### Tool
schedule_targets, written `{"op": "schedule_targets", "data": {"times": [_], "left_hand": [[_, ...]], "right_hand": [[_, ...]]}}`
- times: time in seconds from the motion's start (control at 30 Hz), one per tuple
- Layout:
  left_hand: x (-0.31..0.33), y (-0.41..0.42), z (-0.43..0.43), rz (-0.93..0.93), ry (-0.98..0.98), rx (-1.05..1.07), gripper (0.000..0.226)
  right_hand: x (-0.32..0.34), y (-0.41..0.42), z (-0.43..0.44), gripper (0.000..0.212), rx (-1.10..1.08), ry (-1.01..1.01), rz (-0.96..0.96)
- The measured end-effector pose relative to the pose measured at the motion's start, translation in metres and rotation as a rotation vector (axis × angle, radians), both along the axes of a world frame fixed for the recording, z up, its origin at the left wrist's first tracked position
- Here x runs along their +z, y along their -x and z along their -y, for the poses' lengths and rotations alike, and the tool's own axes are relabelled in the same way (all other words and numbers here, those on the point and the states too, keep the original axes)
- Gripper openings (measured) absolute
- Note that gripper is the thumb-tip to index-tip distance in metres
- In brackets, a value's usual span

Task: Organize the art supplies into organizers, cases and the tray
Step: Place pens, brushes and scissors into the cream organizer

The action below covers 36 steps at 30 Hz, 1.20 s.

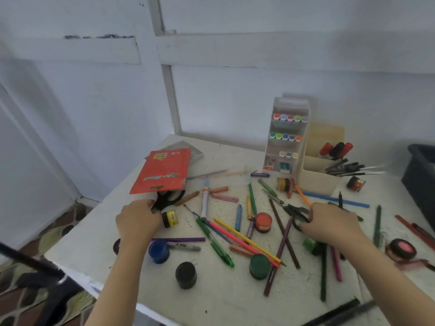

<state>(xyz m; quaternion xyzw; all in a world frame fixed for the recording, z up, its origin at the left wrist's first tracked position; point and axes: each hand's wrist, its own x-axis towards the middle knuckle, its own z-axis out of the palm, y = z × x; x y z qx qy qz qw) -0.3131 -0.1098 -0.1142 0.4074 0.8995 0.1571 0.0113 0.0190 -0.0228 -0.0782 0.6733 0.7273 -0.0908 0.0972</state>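
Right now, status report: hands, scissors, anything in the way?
Left hand grips black scissors, half under red pack. Right hand grips second scissors. Loose pencils, paint pots crowd the table.

The white table (219,300) carried scattered coloured pencils (249,241), capped paint pots (159,252) (blue, black and green among them) and, at the back, a tiered marker organizer (286,147) just beside a cream organizer (317,182).

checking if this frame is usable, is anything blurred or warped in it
Head view: soft throughout, motion smear on the pens in the cream organizer and near the right edge; the wide-angle lens bows the wall boards; light is flat and bluish, no glare, faint shadows.
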Motion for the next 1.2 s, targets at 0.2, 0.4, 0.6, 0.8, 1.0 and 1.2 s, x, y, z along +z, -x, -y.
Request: {"op": "schedule_targets", "data": {"times": [0.2,0.4,0.6,0.8,1.0,1.2], "left_hand": [[-0.005,0.014,-0.017,0.133,-0.039,-0.016,0.02],[-0.004,0.025,-0.031,0.25,0.099,-0.17,0.016],[0.0,0.02,-0.042,0.288,0.024,-0.099,0.009],[0.004,0.002,-0.048,0.201,-0.047,-0.163,0.01],[0.001,-0.007,-0.052,0.243,-0.16,-0.165,0.001],[0.0,-0.006,-0.058,0.167,-0.084,-0.205,0.013]], "right_hand": [[-0.011,-0.003,-0.003,0.026,-0.041,-0.071,-0.038],[-0.011,-0.005,-0.008,0.023,-0.104,-0.103,-0.06],[0.0,-0.009,-0.012,0.031,-0.157,-0.034,-0.367],[0.017,-0.016,-0.006,0.015,-0.214,-0.029,-0.63],[0.022,-0.019,-0.003,0.02,-0.226,-0.147,-0.885],[0.024,-0.016,0.0,0.037,-0.196,-0.322,-1.004]]}}
